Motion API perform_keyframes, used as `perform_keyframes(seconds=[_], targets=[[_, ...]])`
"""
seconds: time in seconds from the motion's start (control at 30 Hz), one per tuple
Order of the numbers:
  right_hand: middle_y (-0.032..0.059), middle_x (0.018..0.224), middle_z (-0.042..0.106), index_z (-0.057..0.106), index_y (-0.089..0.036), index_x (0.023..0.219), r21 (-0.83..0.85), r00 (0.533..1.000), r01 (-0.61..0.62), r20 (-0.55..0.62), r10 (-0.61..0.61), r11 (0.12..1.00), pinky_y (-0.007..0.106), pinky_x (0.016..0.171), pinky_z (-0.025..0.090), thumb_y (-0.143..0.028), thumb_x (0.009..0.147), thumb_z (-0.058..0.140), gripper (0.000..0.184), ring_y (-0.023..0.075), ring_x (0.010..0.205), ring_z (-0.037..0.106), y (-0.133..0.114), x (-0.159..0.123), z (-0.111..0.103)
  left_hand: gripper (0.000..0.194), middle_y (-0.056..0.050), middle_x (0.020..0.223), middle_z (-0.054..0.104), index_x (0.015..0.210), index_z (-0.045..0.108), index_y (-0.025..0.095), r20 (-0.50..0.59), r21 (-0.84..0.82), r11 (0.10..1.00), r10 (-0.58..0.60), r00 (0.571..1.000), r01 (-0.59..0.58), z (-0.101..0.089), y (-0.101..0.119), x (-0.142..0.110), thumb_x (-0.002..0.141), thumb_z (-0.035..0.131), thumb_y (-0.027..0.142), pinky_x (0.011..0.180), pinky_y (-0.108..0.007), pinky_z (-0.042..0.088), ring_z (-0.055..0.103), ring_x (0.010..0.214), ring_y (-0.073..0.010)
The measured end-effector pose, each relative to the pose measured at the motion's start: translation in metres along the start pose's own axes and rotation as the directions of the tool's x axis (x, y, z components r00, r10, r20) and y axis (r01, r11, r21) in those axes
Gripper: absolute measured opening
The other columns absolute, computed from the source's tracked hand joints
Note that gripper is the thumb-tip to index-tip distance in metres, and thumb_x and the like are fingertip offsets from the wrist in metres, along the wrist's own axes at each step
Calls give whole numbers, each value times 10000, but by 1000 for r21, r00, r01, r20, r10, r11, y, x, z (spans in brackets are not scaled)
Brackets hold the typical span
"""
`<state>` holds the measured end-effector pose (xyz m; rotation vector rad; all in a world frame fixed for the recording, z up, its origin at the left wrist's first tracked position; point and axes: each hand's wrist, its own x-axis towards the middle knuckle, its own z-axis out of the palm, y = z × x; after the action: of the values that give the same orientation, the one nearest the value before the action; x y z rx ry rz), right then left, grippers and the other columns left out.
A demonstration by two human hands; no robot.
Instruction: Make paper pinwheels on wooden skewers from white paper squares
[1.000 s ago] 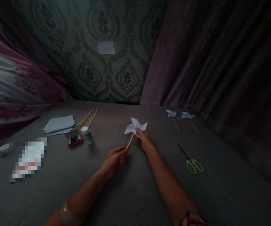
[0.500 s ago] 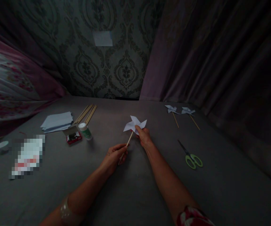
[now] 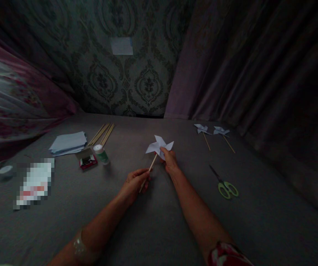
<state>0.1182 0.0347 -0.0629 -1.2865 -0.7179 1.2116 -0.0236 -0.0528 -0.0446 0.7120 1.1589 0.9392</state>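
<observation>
A white paper pinwheel [image 3: 159,142] on a thin wooden stick [image 3: 153,162] is held up in front of me over the grey-covered surface. My left hand [image 3: 137,181] is closed around the lower part of the stick. At the pinwheel's centre, my right hand [image 3: 169,159] pinches the paper with thumb and fingers, the thumb beside a small dot in the middle. A bit of red shows under the paper near the stick's top. Right of my hands lies a pair of scissors [image 3: 226,189] with green handles.
Two finished-looking pinwheels [image 3: 202,129] lie at the back right. To the left are a paper stack [image 3: 69,142], several wooden sticks [image 3: 103,133], a white-capped bottle [image 3: 101,155], a small red box [image 3: 88,162] with dark contents, a blurred-out packet [image 3: 35,183] and a round white object [image 3: 5,170].
The view has shifted very slightly. My right thumb has moved a little off the pinwheel's centre, where a small dot now shows. Both grips stay the same.
</observation>
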Motion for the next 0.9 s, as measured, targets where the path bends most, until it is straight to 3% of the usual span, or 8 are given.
perform_keyframes(seconds=[0.13,0.3,0.63,0.9], targets=[[32,532,657,683,-144,675,75,999,-39,2,39,996,210,342,299,-423,738,586,302,114,427,497,-1,1,-1,328,28,552,560,934,655,83,-7,2,1000,8,1000,-8,1,1,-1,658,714,252,318,-195,260,445,354,-67],[37,560,678,692,-131,664,95,999,-44,5,44,994,204,360,321,-376,675,709,246,112,454,539,-2,-3,-1,369,26,563,565,946,665,86,22,24,999,43,999,-44,-1,-3,0,645,723,291,320,-197,252,437,356,-65],[35,548,681,685,-118,624,158,996,-94,11,94,983,184,415,449,-238,628,776,151,110,463,583,-5,-2,0,408,36,561,548,930,673,96,41,94,992,79,996,-82,-1,-7,-2,636,718,376,326,-194,272,443,371,-65],[52,582,695,689,-123,627,146,994,-107,0,108,983,205,468,497,-249,611,784,159,151,549,648,-4,-2,0,410,38,557,550,923,672,101,26,99,993,58,998,-60,0,-5,-4,631,720,384,331,-189,283,442,368,-62]])
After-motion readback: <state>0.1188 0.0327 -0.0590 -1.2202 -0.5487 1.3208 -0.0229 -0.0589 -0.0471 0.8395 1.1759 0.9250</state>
